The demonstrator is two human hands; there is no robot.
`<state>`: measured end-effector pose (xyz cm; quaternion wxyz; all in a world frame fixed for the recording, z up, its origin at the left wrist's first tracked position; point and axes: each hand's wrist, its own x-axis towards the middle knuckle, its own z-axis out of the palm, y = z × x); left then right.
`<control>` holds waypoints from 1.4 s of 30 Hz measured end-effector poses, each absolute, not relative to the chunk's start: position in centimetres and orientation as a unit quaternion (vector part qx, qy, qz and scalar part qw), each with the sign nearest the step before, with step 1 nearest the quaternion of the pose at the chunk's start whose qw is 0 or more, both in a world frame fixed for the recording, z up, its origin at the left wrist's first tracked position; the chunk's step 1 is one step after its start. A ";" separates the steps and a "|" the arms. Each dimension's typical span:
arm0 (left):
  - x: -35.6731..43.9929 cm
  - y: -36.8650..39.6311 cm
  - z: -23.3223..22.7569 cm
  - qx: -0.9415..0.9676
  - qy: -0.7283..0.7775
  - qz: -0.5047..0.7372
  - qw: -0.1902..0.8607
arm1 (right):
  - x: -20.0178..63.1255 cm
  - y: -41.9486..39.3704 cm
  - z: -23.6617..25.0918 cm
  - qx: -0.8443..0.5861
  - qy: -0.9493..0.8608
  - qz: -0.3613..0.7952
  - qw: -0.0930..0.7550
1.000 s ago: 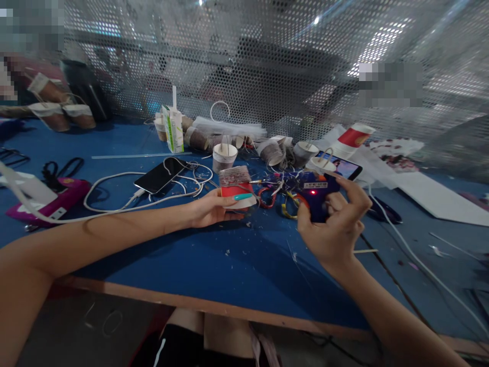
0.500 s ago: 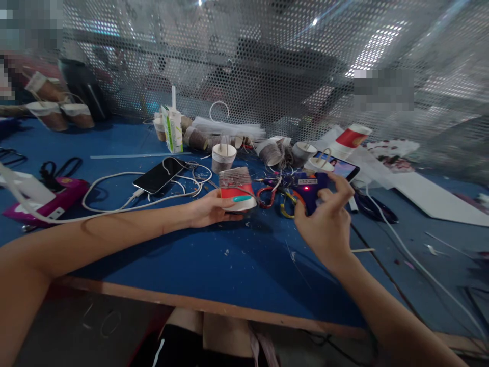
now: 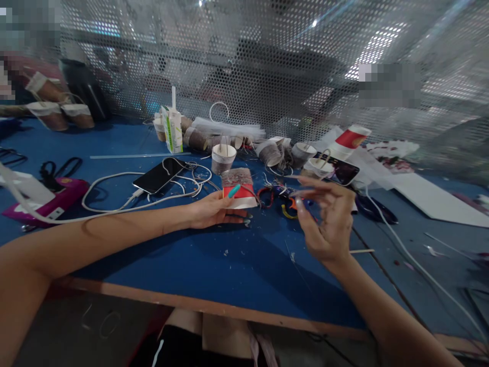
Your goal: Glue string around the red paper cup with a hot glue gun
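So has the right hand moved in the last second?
Yes. The right hand has let go of the blue tool and lifted, fingers spread, still just right of the red cup.

No text, label, brand, number or sign can be read. The green-and-white carton (image 3: 172,128), well beyond the left hand's fingers (image 3: 225,200), bears print too small to make out, and the red band on the paper cup (image 3: 237,187) in those fingers shows no lettering.

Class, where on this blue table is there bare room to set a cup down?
Bare blue table lies between the left hand, right hand and the wooden front edge. It is crowded behind the red paper cup.
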<state>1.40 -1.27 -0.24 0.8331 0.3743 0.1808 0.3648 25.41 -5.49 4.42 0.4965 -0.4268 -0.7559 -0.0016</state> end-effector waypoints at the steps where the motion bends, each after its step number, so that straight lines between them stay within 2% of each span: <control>1: 1.4 -1.3 -0.3 0.378 0.180 0.364 0.832 | 25.0 -6.0 4.3 -0.383 -0.768 0.112 0.501; 4: 1.4 -1.3 -0.3 0.391 0.176 0.355 0.831 | 24.1 -7.2 4.0 -0.299 -0.747 0.397 0.442; 6: 1.4 -1.3 -0.3 0.401 0.170 0.348 0.830 | 23.6 -7.5 4.0 -0.277 -0.721 0.488 0.406; 8: 1.4 -1.3 -0.3 0.411 0.164 0.343 0.828 | 23.2 -7.5 4.2 -0.279 -0.697 0.529 0.396; 15: 1.4 -1.4 -0.2 0.410 0.166 0.341 0.829 | 23.3 -6.3 5.1 -0.332 -0.607 0.567 0.448; 19: 1.3 -1.4 -0.2 0.409 0.165 0.340 0.831 | 23.8 -5.3 4.8 -0.398 -0.547 0.534 0.507; 23: 1.4 -1.4 -0.2 0.412 0.169 0.341 0.828 | 24.1 -5.1 4.7 -0.389 -0.543 0.481 0.568; 25: 1.4 -1.4 -0.1 0.412 0.178 0.339 0.827 | 23.9 -5.6 4.9 -0.366 -0.561 0.501 0.548; 31: 1.4 -1.6 0.4 0.423 0.186 0.336 0.821 | 23.2 -6.8 4.7 -0.284 -0.623 0.611 0.396; 38: 1.4 -2.0 0.7 0.457 0.198 0.339 0.798 | 23.0 -7.0 4.5 -0.260 -0.617 0.659 0.343; 42: 1.3 -1.9 0.6 0.450 0.194 0.340 0.802 | 23.1 -7.1 5.1 -0.248 -0.585 0.683 0.360</control>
